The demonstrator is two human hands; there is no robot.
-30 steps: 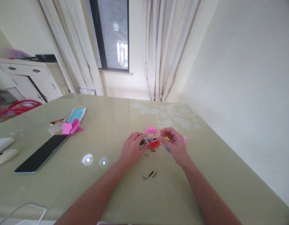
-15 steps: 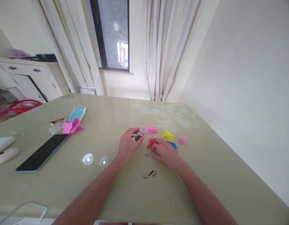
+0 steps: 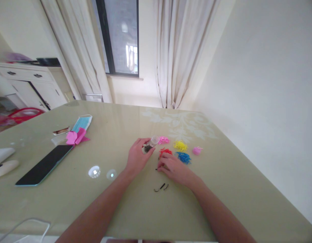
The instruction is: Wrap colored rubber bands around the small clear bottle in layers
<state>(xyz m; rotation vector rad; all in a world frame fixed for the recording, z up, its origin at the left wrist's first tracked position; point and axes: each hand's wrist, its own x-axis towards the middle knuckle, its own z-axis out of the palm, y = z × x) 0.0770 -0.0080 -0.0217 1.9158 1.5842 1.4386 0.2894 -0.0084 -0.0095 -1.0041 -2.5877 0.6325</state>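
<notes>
My left hand [image 3: 136, 155] is wrapped round a small clear jar [image 3: 154, 140], which is tilted with its mouth toward the upper right. A dark clump [image 3: 147, 147] lies inside it. My right hand [image 3: 175, 169] is low over the table, thumb and fingertips pinched at a small black cord loop [image 3: 156, 169], mostly hidden by the fingers. Just beyond these fingers is a pile of red strands [image 3: 166, 152], partly covered. Blue strands [image 3: 183, 157], yellow strands [image 3: 180, 145] and pink strands [image 3: 164, 140] lie around it. Closer to me rest more black cord loops [image 3: 162, 186].
A pink lump [image 3: 197, 150] sits right of the piles. On the left are a phone [image 3: 46, 165], a bright pink piece [image 3: 77, 135], a blue face mask [image 3: 82, 123], a white mouse [image 3: 5, 168] and a white cable [image 3: 31, 220]. A wall [image 3: 269, 101] borders the right side.
My right hand has moved left and slightly toward me, off the blue strands, which now show fully, and onto the small black cord loop. My left hand stays on the jar.
</notes>
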